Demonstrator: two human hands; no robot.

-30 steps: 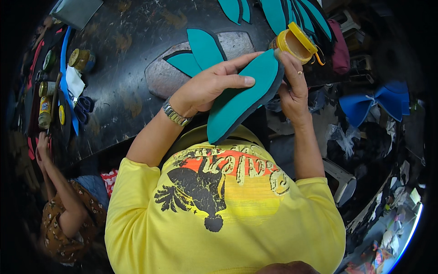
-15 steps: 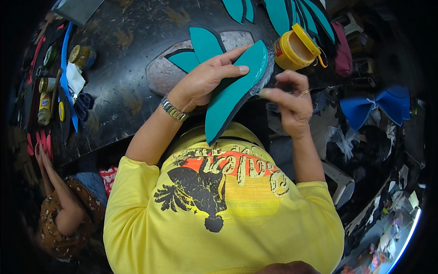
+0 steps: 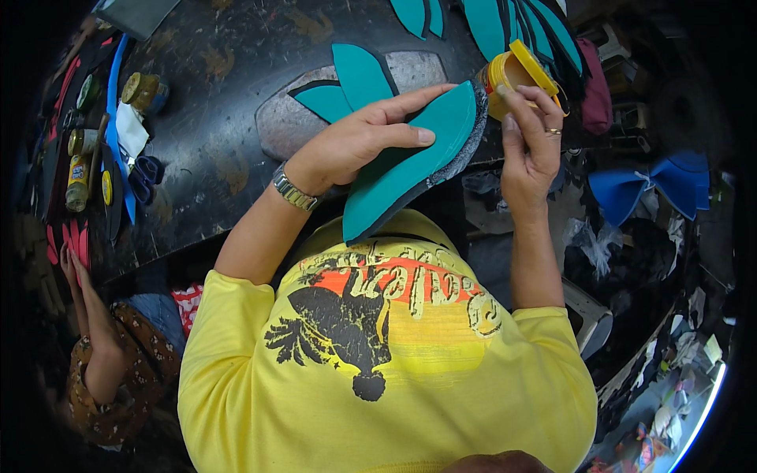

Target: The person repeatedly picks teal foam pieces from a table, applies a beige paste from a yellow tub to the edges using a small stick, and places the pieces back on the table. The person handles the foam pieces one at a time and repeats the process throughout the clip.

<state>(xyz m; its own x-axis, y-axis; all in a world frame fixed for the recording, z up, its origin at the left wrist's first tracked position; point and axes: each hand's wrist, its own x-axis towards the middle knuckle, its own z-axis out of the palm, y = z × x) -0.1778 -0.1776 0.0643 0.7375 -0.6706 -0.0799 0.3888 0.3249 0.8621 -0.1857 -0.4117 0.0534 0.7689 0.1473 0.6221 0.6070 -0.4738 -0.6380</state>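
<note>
My left hand (image 3: 347, 146), with a metal watch (image 3: 293, 191) on the wrist, grips a teal foam shoe sole (image 3: 402, 177) with a dark grey underside and holds it tilted above my lap. My right hand (image 3: 528, 146), wearing a ring, reaches up with its fingertips pinched at the mouth of an open yellow glue jar (image 3: 505, 75), whose lid is flipped back. Whatever the fingers pinch is hidden. The jar stands on the dark worktable (image 3: 221, 47), just beyond the sole's tip.
Two more teal soles (image 3: 355, 75) lie on a grey slab (image 3: 272, 126), and several stand fanned at the top (image 3: 512, 24). Small jars and tubes (image 3: 142, 91) line the left edge. Blue foam pieces (image 3: 654, 185) lie at the right. Another person (image 3: 102, 355) crouches at the lower left.
My right hand has gone from the sole's edge down to its side and now up to the glue jar. My left hand has turned the sole flatter and lower.
</note>
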